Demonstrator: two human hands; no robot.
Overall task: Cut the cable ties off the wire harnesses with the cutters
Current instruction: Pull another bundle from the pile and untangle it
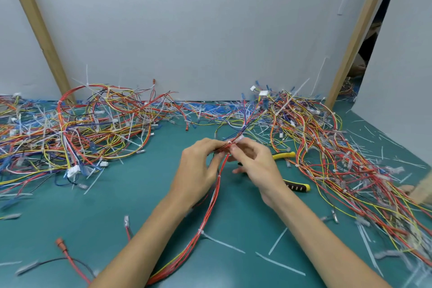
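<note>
My left hand grips a mostly red wire harness that runs from both hands down to the mat's near edge. My right hand pinches the same harness at its top, thumb and forefinger closed on a white cable tie. Two more white ties sit around the harness lower down. The cutters, with yellow-and-black handles spread apart, lie on the mat under and to the right of my right hand. Their jaws are mostly hidden by that hand.
A large tangle of harnesses covers the left of the green mat, and another tangle spreads down the right side. Cut white tie pieces litter the mat. A grey panel with wooden posts closes the back.
</note>
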